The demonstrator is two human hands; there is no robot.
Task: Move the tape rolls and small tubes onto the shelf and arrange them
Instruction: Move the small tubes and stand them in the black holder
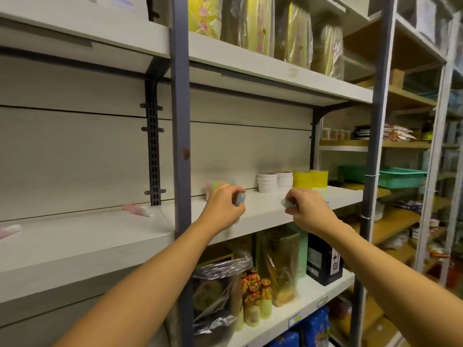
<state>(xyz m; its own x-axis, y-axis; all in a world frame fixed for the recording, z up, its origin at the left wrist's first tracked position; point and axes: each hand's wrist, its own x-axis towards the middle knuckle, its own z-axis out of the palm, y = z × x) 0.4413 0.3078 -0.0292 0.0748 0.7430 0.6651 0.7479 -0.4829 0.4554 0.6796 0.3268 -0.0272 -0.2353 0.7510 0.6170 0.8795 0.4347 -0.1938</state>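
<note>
My left hand (224,206) grips a small pale blue tube (240,198) upright above the white shelf (265,211). My right hand (307,209) pinches a small whitish tube (287,203) over the same shelf. Behind my left hand stands a cluster of pastel tubes (220,184) against the back wall. White tape rolls (274,181) are stacked in two piles further right, with two yellow tape rolls (310,179) beside them. More pastel tubes (140,210) lie on the left shelf section, and a pink one (8,231) lies at the far left.
A grey upright post (181,146) splits the shelf. Yellow wrapped bundles (265,23) fill the shelf above. Below are bagged goods and small bottles (253,294). A green basket (398,177) sits on the neighbouring rack to the right.
</note>
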